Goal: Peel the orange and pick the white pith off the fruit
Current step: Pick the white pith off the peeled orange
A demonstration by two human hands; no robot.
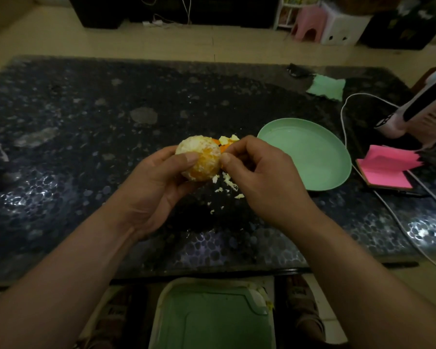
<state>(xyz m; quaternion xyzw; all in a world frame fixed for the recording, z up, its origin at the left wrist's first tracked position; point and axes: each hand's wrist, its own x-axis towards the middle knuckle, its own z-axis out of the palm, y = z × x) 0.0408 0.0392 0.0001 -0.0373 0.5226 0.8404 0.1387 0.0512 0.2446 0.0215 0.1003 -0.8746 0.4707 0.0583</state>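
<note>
Orange (199, 159) front and centre in the head view, held up just above the dark pebble-patterned table (86, 147), with the rind off and patches of white pith (194, 144) clinging over its top and sides. Left hand (159, 182) cradles the fruit from below and behind, fingers wrapped round it and the thumb laid flat across the near face: a full, firm hold. Right hand (259, 177) is in tight at the orange's right flank, fingers curled, thumb and forefinger nipped together on the pith there; how much is caught between them I cannot tell. Pith scraps (227, 182) lie scattered on the table right beneath the two hands, pale little shreds. Peel pieces (227, 141) sit just behind the fruit, yellow-white inner side up with a flash of orange rind underneath. To the right, a mint-green plate (305, 157) lies flat on the table, and beyond it a pink sticky-note pad (385, 170) with a white cable (345, 127) looping past. Farther back a green cloth (327, 86) rests near the table's far edge. Down at the near edge, below the tabletop, a green bin (212, 321) sits between the person's feet.
</note>
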